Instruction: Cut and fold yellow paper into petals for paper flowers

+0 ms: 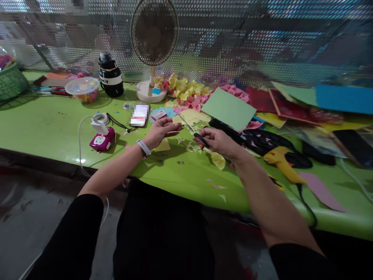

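Note:
My right hand (214,140) is closed around the black handle of a pair of scissors (201,139). Their thin metal blades point up and left, towards my left hand. My left hand (161,131), with a white band on its wrist, hovers over the table just left of the blades. Its fingers stretch forward with a gap between them, and I see nothing held there. Beneath and around both hands lie yellow paper scraps (190,147). A sheet of pale yellow paper (194,116) lies just beyond the scissors.
Folded yellow paper pieces (189,88) and pink ones (194,103) are heaped beside a fan (154,35). A green sheet (229,109) lies to the right, near a yellow glue gun (281,161). At left are a phone (140,115), a magenta power adapter (102,140) and a black bottle (111,77).

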Available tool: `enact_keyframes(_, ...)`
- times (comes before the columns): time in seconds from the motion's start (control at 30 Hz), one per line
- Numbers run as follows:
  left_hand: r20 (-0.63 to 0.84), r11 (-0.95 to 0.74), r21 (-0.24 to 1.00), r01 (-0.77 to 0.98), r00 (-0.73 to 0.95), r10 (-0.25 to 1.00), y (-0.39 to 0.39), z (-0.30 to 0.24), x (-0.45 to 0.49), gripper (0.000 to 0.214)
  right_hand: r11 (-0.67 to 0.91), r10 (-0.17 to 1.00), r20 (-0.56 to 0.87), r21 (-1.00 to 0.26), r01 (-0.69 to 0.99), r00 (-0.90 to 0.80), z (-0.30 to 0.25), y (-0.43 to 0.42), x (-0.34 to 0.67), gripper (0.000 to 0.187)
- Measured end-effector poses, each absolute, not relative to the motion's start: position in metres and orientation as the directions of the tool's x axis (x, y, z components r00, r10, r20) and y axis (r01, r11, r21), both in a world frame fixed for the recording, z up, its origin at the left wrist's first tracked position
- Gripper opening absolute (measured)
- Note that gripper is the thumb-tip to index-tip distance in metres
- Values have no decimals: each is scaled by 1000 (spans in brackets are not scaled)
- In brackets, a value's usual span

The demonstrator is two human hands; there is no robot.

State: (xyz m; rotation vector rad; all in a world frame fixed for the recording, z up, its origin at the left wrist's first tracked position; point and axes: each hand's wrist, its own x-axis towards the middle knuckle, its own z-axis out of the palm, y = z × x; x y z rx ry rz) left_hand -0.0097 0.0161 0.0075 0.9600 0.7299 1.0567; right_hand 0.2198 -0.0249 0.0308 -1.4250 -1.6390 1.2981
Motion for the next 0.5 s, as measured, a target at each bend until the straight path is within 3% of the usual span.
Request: enact_keyframes(0.5,-41,170,905,-389,318,947,23,1,-13,22,-29,965,-125,-923,383,-229,28,-24,224,57)
